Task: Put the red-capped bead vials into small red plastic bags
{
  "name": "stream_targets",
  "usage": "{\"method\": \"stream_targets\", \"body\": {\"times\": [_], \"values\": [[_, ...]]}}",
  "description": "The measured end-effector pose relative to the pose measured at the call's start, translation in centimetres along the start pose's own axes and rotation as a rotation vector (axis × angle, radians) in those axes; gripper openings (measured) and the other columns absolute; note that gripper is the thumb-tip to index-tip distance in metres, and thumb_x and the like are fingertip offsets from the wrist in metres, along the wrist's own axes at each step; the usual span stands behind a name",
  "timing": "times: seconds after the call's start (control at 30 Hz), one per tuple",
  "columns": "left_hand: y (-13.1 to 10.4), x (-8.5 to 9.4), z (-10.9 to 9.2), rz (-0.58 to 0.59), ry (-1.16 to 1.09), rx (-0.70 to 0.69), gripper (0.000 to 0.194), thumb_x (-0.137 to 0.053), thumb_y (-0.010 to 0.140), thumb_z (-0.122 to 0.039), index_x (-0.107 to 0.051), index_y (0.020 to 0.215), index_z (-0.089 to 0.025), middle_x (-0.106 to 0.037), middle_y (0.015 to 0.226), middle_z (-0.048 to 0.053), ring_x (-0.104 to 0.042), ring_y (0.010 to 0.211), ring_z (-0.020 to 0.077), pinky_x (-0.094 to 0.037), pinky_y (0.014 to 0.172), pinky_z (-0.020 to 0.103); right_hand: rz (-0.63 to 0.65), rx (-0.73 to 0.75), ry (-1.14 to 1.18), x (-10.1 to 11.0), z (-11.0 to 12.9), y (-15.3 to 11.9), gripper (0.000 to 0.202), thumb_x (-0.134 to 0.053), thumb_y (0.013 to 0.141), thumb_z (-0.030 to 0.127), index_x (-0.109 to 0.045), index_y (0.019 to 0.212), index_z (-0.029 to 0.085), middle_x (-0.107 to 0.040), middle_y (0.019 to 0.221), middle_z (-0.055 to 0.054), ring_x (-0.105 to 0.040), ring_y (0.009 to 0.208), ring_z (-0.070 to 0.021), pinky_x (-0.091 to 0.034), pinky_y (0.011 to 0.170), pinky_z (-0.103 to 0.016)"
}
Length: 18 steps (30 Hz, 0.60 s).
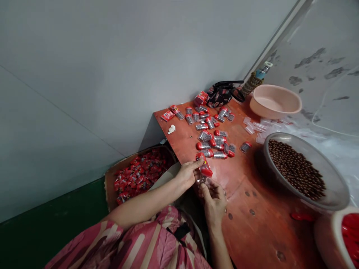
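Observation:
My left hand (pixel 188 175) pinches a red printed plastic wrapper (pixel 202 158) by its edge over the table's near side. Fingers of my right hand (pixel 215 201) close around a small clear tube with a red cap (pixel 206 173), just below the wrapper. The capped end lies at the wrapper's lower end; whether it is inside I cannot tell. Dark brown balls show through the tube, partly hidden by my fingers. Beyond my hands lie several filled clear tubes with red caps (pixel 218 140). Two red printed packets, one of them a flat packet (pixel 167 116), rest near the far left corner.
A cardboard box (pixel 108 186) of red wrappers stands low on the left. On the red table (pixel 246 231) are a grey bowl (pixel 333 183) of brown balls, a pink basin (pixel 276 102), empty clear tubes (pixel 254 127), a flowered bag (pixel 220 95) and a tub (pixel 325 231) of red pieces.

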<state>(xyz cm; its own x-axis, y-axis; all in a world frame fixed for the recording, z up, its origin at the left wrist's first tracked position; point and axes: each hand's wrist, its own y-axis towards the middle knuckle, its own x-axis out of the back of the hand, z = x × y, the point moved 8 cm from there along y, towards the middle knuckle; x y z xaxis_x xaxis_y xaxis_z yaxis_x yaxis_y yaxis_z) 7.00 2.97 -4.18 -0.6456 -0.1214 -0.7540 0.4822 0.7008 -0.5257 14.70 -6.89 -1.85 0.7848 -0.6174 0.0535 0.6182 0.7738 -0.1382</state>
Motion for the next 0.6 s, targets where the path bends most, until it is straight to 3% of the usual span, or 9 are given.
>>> {"method": "stream_targets", "body": {"times": [0.13,0.3,0.6], "values": [[-0.8,-1.2,-0.6,0.083,0.132,-0.056,0.024,-0.076,0.060,-0.026,-0.060,0.066,-0.009,-0.061,0.057,0.003,-0.056,0.047,0.0106,-0.045,0.050,0.022,0.056,-0.035,0.064,-0.3,-0.3,0.3,0.029,-0.067,0.069,0.033,-0.056,0.090,0.018,-0.062,0.073,-0.001,-0.058,0.054,-0.0131,-0.049,0.049,-0.025],[-1.4,-2.2,-1.3,0.169,0.259,-0.057,0.029,-0.077,0.058,-0.028,-0.063,0.075,-0.008,-0.064,0.066,0.005,-0.059,0.057,0.0124,-0.047,0.057,0.024,-0.014,-0.006,0.058,0.4,-0.2,0.7,0.029,-0.068,0.069,0.033,-0.056,0.090,0.017,-0.062,0.074,0.000,-0.057,0.055,-0.0123,-0.049,0.051,-0.025],[-1.0,-1.9,-0.4,0.228,0.323,0.027,0.032,-0.079,0.053,-0.025,-0.064,0.076,-0.008,-0.065,0.067,0.005,-0.058,0.054,0.0116,-0.046,0.057,0.024,0.030,0.066,0.024,0.0,-0.3,1.0,0.026,-0.065,0.071,0.032,-0.056,0.091,0.018,-0.061,0.076,-0.001,-0.056,0.057,-0.0124,-0.049,0.052,-0.025]]}}
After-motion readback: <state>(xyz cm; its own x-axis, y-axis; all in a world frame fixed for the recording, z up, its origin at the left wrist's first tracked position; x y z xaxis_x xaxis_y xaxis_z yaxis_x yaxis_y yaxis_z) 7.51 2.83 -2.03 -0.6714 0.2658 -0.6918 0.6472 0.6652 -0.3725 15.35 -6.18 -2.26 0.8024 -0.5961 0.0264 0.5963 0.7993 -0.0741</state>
